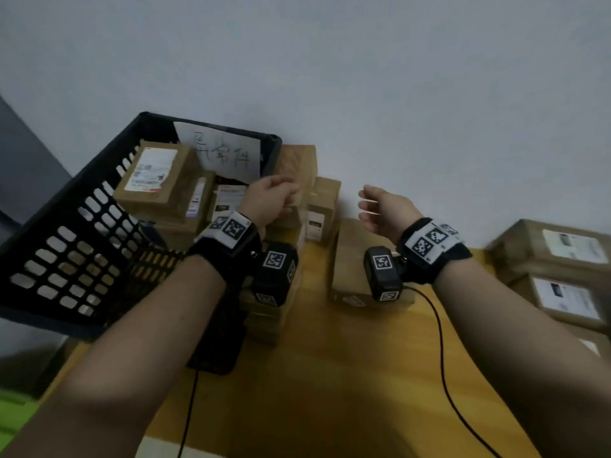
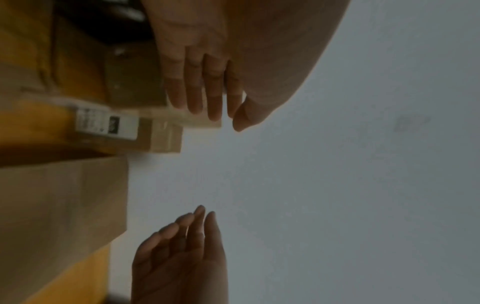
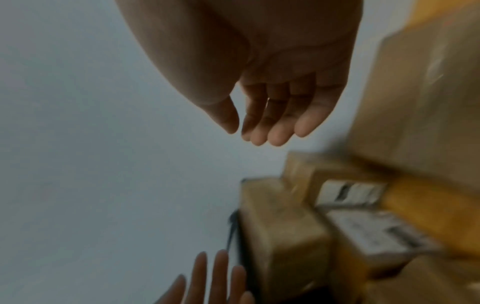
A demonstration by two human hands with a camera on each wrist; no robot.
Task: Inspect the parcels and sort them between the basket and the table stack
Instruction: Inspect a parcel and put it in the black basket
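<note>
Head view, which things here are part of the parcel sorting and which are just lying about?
Part of the job:
black basket
parcels in the basket
parcels by the wall
stacked parcels at right
left hand, empty
right hand, empty

Lying about:
handwritten paper sign in the basket
black cables on the wooden table

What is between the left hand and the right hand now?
Nothing is held between the left hand and the right hand. In the head view, only the wall shows behind the gap.
</note>
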